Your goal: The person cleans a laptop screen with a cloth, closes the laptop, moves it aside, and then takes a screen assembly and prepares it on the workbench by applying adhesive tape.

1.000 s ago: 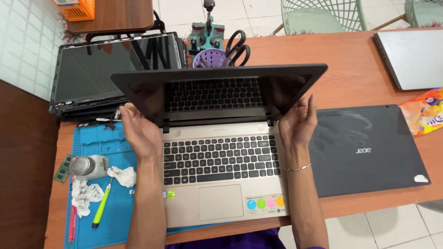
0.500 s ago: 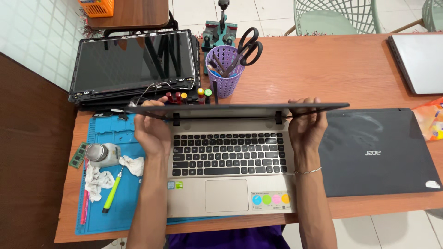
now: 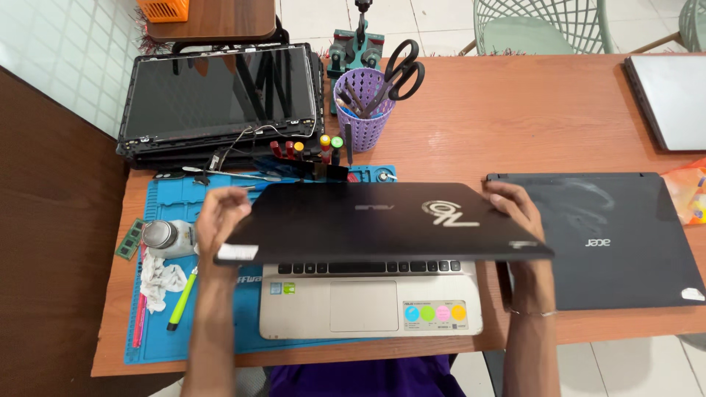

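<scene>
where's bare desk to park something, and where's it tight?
Free: the wood of the table between the purple cup and the grey laptop at the right edge. Crowded: the blue mat on the left under bottle, rag and pens, and the back left with the stacked screens.

The laptop lid (image 3: 382, 220) is matt black plastic with a faint sheen, above a smooth, silvery satin palm rest (image 3: 294, 312). The tabletop (image 3: 529, 117) is smooth reddish wood grain, partly covered by a matt blue rubbery mat (image 3: 158, 345). The second closed laptop (image 3: 618, 242) looks dull black and smudged, the pen cup (image 3: 365, 121) is perforated purple plastic, and the crumpled wipe (image 3: 163, 279) looks like soft white paper.
</scene>
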